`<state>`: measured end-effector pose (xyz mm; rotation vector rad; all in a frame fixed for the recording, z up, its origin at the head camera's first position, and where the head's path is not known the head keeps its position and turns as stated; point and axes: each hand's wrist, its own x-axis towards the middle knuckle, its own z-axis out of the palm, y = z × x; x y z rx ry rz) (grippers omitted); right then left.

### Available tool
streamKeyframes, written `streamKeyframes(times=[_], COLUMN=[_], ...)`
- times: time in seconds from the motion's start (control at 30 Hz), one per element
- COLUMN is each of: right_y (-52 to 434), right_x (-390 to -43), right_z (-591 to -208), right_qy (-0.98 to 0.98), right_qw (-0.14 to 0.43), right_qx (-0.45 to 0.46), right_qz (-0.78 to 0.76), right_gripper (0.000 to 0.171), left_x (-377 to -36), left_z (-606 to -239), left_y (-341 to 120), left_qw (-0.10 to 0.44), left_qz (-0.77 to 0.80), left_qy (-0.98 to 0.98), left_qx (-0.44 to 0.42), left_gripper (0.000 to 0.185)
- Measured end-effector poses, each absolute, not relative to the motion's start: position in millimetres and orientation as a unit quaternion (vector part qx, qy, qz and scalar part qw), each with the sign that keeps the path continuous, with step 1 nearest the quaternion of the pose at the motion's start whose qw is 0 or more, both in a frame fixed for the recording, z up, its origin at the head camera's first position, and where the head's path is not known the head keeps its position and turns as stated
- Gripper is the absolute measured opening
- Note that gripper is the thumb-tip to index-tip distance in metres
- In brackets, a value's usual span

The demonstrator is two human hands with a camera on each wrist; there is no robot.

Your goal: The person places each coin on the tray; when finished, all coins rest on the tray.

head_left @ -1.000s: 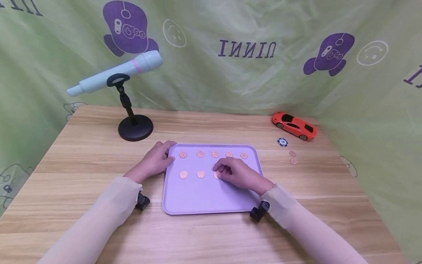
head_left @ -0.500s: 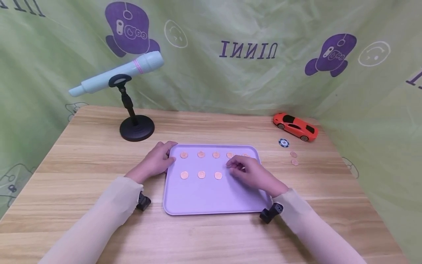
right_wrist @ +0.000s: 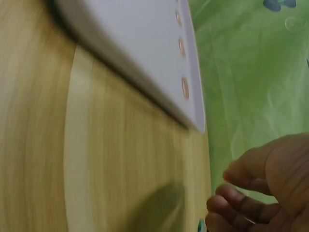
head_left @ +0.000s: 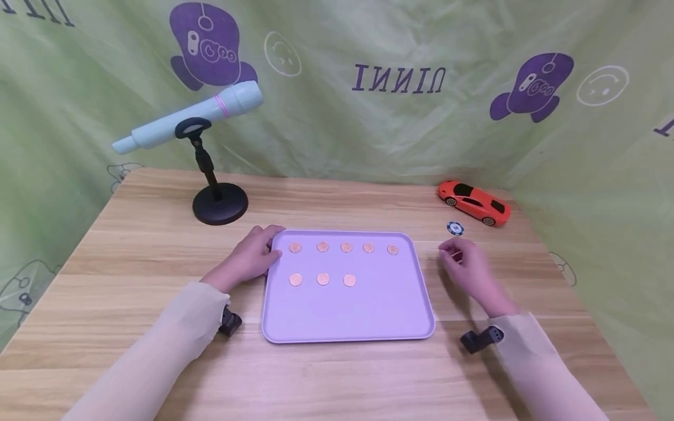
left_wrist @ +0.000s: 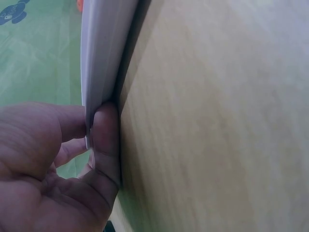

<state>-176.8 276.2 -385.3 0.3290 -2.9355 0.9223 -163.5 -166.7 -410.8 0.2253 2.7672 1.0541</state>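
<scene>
A lilac tray lies on the wooden table, bearing several copper-coloured coins. Five-odd of them form a back row, with a coin at its right end; a shorter row in front ends at another coin. My left hand grips the tray's left rim, and the left wrist view shows thumb above and fingers tucked under the edge. Right of the tray, over the table, is my right hand, its fingers loosely bent and nothing held. It hides the spot where two coins lay.
Just behind the right hand lies a blue-and-white poker chip. A red toy car stands at the back right. At the back left, a black stand carries a light-blue toy telescope. A green printed curtain hangs behind the table.
My right hand has let go of the front row's rightmost coin and moved right, off the tray to the table beside it. The left hand stays on the rim.
</scene>
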Motion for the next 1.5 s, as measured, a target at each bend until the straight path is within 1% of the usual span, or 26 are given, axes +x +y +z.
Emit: streamKeyframes(times=[0.13,0.27,0.4,0.5,0.9,1.27,1.5], right_y=[299.8,317.9,326.3,327.5,325.2,327.2,330.6], right_x=[-177.6,-181.4,-185.0,-187.4,-192.4,-191.9,-192.1], right_z=[-384.3,-388.3,-392.6,-394.9,-397.4,-397.3,-395.6], right_qy=[-0.960,-0.966,-0.971,-0.974,-0.974,-0.975,-0.978], right_qw=[0.023,-0.001,-0.018,-0.019,-0.003,-0.002,-0.014], right_qx=[0.064,0.032,0.015,0.010,0.005,0.020,0.037], right_qz=[0.272,0.257,0.236,0.226,0.226,0.219,0.205], right_gripper=[0.026,0.033,0.033,0.030,0.030,0.031,0.029], left_x=[-163.3,-162.4,-161.4,-161.3,-161.8,-162.5,-161.9], left_z=[-408.9,-407.5,-406.9,-407.0,-408.1,-409.2,-408.2], left_y=[-167.2,-167.1,-166.7,-166.5,-166.1,-165.1,-164.6], left_qw=[0.086,0.089,0.090,0.086,0.083,0.085,0.088], left_qz=[0.353,0.356,0.359,0.357,0.353,0.352,0.352], left_qy=[0.929,0.927,0.926,0.927,0.929,0.929,0.929], left_qx=[0.074,0.072,0.073,0.075,0.077,0.075,0.071], left_gripper=[0.054,0.054,0.054,0.054,0.054,0.054,0.054])
